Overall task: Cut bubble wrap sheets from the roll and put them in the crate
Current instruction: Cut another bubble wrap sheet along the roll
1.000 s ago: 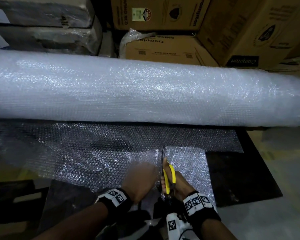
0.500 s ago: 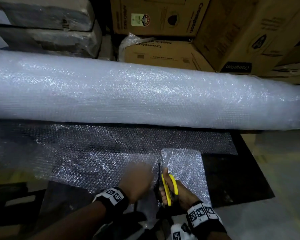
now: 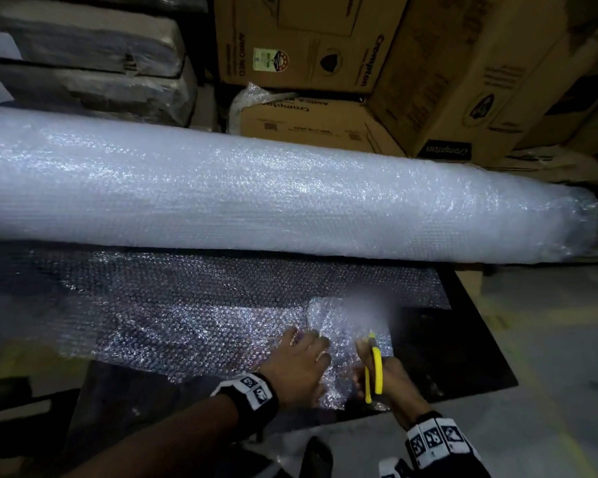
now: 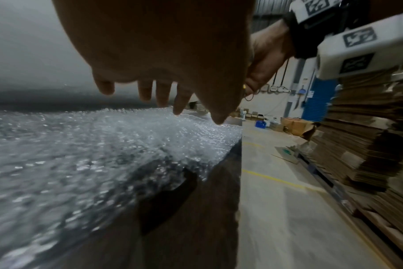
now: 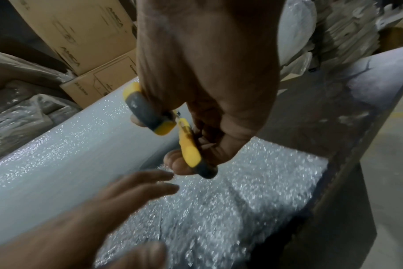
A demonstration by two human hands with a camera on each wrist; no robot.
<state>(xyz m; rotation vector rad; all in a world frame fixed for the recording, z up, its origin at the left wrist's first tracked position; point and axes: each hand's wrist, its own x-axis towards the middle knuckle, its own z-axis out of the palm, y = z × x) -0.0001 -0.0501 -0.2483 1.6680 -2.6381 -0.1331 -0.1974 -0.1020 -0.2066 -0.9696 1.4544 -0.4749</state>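
While the large white bubble wrap roll (image 3: 273,191) lies across the far side of the dark counter (image 3: 463,357), long axis running left-right, its unrolled clear bubble wrap sheet (image 3: 187,312) extends toward the person & covers most of the counter top.

Key relation: the small, brighter flap of bubble wrap (image 3: 346,326) at the sheet's right near corner sits directly fwd of both hands, between them and the roll. Cut line, as judged, runs away from the person toward the roll, i.e. perpendicular to the roll axis. Left hand (image 3: 297,367) is nearer the flap's left edge; right hand (image 3: 380,374) is nearer its right part.

Left hand pose: palm down, fingers (image 5: 150,182) straight & spread, grasping nothing, held low over the sheet. Contact w/ the sheet cannot be confirmed; wrist view shows fingertips slightly above it.

Right hand pose: fingers clenched around the yellow-and-grey handled scissors (image 5: 170,131), handles close together. Blades not visible, partly lost in a blurred patch in the head view, so blade opening cannot be told.

Judgement: step in hand = cutting one sheet off; next move needs left hand to tension the flap, scissors to advance fwd.

Crate: not in view. Brown cardboard boxes (image 3: 325,50) stacked behind the roll.
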